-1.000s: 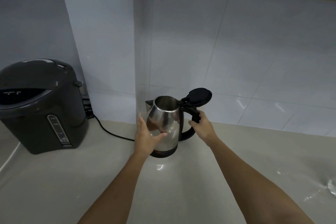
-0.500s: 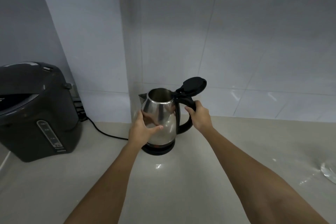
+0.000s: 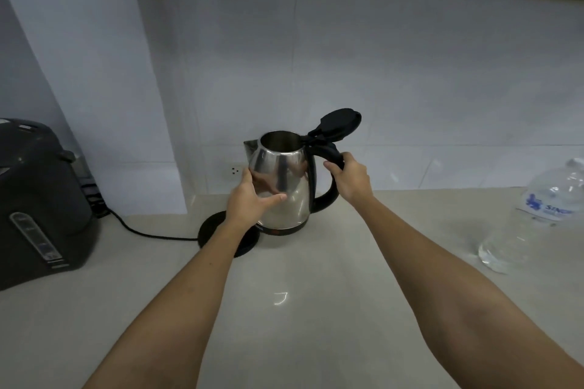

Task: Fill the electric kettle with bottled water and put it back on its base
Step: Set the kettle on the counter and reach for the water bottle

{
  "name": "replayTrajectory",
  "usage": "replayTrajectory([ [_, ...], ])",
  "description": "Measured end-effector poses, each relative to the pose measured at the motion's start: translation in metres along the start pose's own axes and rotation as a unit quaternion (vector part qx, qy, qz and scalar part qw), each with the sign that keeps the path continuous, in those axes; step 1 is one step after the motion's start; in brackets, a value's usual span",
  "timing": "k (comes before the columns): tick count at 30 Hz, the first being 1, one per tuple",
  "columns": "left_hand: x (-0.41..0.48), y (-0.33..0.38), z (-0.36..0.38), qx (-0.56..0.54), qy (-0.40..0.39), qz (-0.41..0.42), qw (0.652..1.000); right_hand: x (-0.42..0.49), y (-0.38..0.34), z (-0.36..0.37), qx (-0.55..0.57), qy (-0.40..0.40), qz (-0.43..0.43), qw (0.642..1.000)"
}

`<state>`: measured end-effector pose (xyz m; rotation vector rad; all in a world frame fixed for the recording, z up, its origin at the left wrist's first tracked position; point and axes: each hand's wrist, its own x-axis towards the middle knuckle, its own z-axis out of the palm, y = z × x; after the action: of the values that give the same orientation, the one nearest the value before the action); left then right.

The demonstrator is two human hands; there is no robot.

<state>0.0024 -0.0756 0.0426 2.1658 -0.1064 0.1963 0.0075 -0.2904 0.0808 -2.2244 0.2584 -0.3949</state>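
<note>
The steel electric kettle (image 3: 289,180) is upright at the back of the counter with its black lid (image 3: 339,121) flipped open. My right hand (image 3: 350,178) grips its black handle. My left hand (image 3: 249,199) cups the kettle's left side. The round black base (image 3: 215,230) lies on the counter just left of the kettle and is partly hidden by my left forearm; the kettle is off it. A large clear water bottle (image 3: 537,218) with a blue label stands at the right edge.
A dark electric water dispenser (image 3: 41,199) stands at the left, with a black cord (image 3: 148,230) running from the wall to the base. A wall socket (image 3: 234,170) sits behind the kettle. Tiled walls close the back and form a corner at the left.
The kettle has come off its base and shifted right, leaving the base uncovered. The view has swung right, bringing the water bottle further into sight.
</note>
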Motion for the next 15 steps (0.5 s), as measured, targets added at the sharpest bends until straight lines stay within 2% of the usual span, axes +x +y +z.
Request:
replayTrajectory([
  [15,-0.066,0.078,0.162,0.001,-0.069,-0.023,0.997,-0.025,0.144,-0.129,-0.036,0.008,0.070,0.997],
])
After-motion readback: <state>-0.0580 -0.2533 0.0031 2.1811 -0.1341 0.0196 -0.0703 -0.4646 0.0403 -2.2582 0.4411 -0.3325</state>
